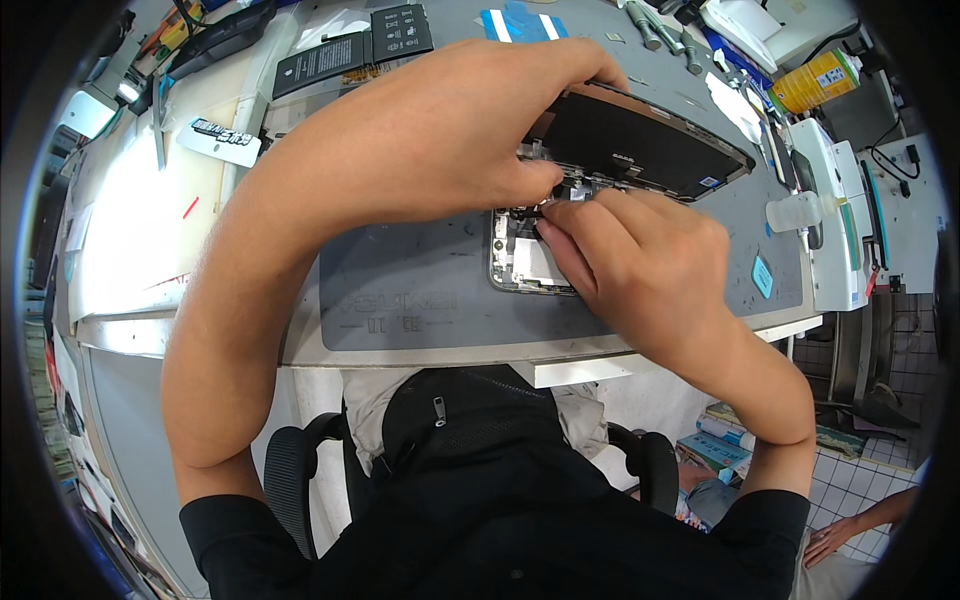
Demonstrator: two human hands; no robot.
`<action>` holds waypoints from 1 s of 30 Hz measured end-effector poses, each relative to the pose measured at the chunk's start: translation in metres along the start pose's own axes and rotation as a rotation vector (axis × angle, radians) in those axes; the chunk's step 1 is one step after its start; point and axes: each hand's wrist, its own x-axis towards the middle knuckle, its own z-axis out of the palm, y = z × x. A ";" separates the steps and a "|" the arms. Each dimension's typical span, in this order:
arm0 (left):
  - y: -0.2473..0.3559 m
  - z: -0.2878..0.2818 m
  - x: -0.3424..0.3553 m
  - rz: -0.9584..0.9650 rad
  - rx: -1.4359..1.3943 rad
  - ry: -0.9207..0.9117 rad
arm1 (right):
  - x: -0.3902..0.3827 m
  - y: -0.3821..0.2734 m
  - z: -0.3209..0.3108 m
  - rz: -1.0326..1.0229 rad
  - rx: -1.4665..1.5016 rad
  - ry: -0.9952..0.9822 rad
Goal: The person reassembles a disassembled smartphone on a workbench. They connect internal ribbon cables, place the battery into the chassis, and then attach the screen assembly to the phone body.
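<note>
An opened smartphone lies on the grey work mat (400,265), its body (535,262) flat with the inner parts bare. Its screen panel (640,145) is tilted up at the body's far side, dark inner face toward me. My left hand (480,130) reaches around from the left and grips the panel's upper left edge, with the thumb low near the phone's inside. Over the body, my right hand (645,245) is closed, thumb and fingertips pinched together at the upper part of the inner components. Whatever is between those fingertips is too small and hidden to make out.
Two black phone batteries (402,32) lie at the far left of the mat. Beyond the screen panel are a blue film (522,24) and several screwdrivers (645,25). At right stand a yellow can (815,82) and a clear bottle (793,212). Another person's hand (830,540) shows lower right.
</note>
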 end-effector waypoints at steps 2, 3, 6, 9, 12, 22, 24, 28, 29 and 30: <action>0.000 0.000 0.001 0.004 -0.010 -0.001 | -0.004 -0.008 -0.005 0.027 -0.057 -0.048; 0.000 0.001 0.001 0.001 -0.020 -0.001 | -0.006 -0.011 -0.007 0.041 -0.086 -0.072; -0.001 0.001 0.001 0.006 -0.012 0.005 | -0.007 -0.010 -0.012 0.020 -0.091 -0.104; 0.000 0.001 0.000 0.016 -0.004 0.012 | -0.006 -0.006 -0.013 -0.001 -0.065 -0.112; 0.000 0.001 0.000 0.007 -0.006 0.003 | -0.004 -0.006 -0.016 -0.009 -0.026 -0.133; 0.007 -0.007 0.004 -0.072 0.009 -0.112 | 0.002 0.003 -0.025 -0.089 0.026 -0.266; 0.008 -0.008 0.002 -0.038 0.036 -0.077 | -0.004 0.004 -0.025 -0.093 0.023 -0.277; 0.010 -0.009 0.003 -0.123 -0.005 -0.102 | -0.001 0.010 -0.027 -0.116 0.071 -0.333; 0.011 -0.008 0.003 -0.119 -0.012 -0.104 | 0.000 0.012 -0.028 -0.101 0.094 -0.330; 0.012 -0.008 0.003 -0.127 -0.025 -0.109 | 0.001 0.013 -0.029 -0.114 0.076 -0.339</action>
